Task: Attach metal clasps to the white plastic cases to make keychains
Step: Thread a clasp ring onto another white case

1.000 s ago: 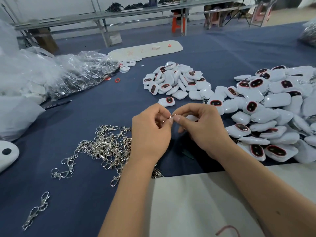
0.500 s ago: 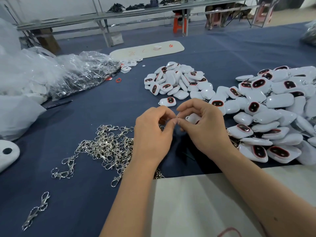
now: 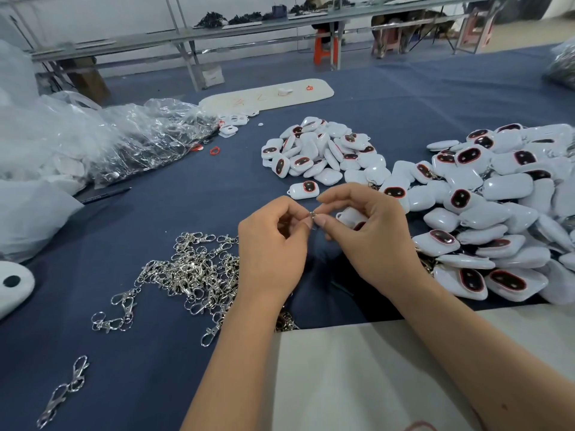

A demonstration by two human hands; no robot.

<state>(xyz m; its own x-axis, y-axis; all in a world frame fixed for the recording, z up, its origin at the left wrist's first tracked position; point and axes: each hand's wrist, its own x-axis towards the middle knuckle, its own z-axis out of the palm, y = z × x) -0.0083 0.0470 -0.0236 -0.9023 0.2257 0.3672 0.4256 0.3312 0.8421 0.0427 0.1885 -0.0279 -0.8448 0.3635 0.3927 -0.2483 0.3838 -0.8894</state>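
Since before, your hands have parted slightly: left hand [image 3: 273,244] and right hand [image 3: 373,234] fingertips both pinch a clasp [image 3: 312,215], case [image 3: 351,217] behind right fingers.

Both forearms are bare to the frame's lower edge, with no sleeve showing. The left hand [image 3: 273,250] and right hand [image 3: 373,241] wear no gloves, rings or watch. Fingernails are short and unpainted. At 5 o'clock, a pale garment covers the lap.
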